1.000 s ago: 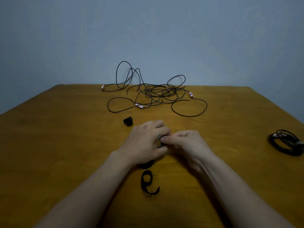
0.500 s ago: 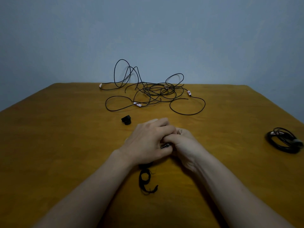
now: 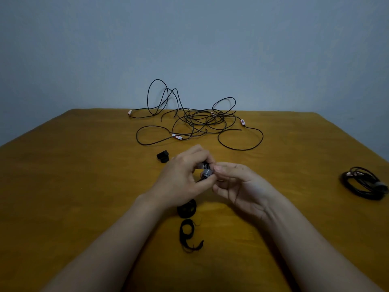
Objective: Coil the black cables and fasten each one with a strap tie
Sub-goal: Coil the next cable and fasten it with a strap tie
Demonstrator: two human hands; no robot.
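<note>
My left hand (image 3: 181, 182) grips a coiled black cable (image 3: 187, 208) just above the table; part of the coil hangs out below the palm. A grey strap tie (image 3: 206, 172) is wrapped around the bundle between my two hands. My right hand (image 3: 237, 184) is turned palm up, with its thumb and forefinger pinched on the strap tie's right side. A loose black strap tie (image 3: 189, 237) lies curled on the table right below the coil. A small black strap roll (image 3: 162, 155) sits just left of my left hand.
A tangle of loose black cables (image 3: 197, 121) with white tagged ends covers the far middle of the wooden table (image 3: 73, 197). A coiled, strapped cable (image 3: 364, 183) lies near the right edge. A plain wall stands behind the table.
My hands, clasped tight over the coil before, have parted. The right hand has rolled palm up, and the grey strap around the bundle has come into sight.
</note>
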